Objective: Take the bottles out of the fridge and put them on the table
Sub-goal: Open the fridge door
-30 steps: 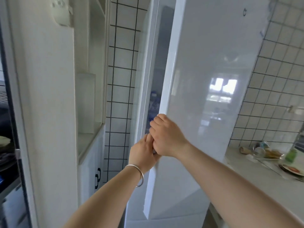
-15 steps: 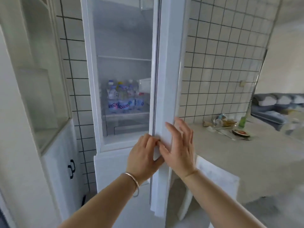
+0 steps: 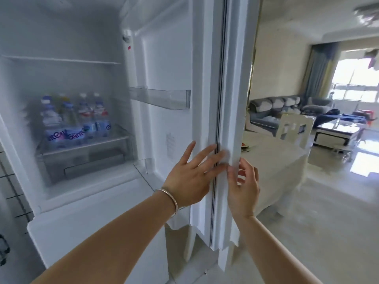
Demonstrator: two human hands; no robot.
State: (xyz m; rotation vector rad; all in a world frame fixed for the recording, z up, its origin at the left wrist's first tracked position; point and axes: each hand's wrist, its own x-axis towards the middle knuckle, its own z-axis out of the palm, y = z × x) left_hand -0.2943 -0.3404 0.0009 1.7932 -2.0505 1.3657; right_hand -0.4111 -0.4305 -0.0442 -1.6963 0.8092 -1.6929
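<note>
The fridge (image 3: 67,33) stands open, and its door (image 3: 176,64) is swung wide to the right. Several plastic water bottles (image 3: 75,119) with blue and red labels stand together on a lower shelf inside, at the left. My left hand (image 3: 192,175), with a silver bangle on the wrist, presses flat with spread fingers on the inner side of the door near its edge. My right hand (image 3: 243,181) touches the door's outer edge with loosely bent fingers. The table (image 3: 272,160), under a pale cloth, lies to the right beyond the door.
A clear door bin (image 3: 162,98) juts from the door's inner side. A white chair (image 3: 295,128) stands at the table's far end, and a small plate (image 3: 245,148) lies on the cloth. Sofas and a glass coffee table (image 3: 338,130) fill the room behind.
The fridge door has swung from barely ajar to wide open. My left hand went from gripping the edge to pressing flat on the inner side, and the view turned right toward the living room.
</note>
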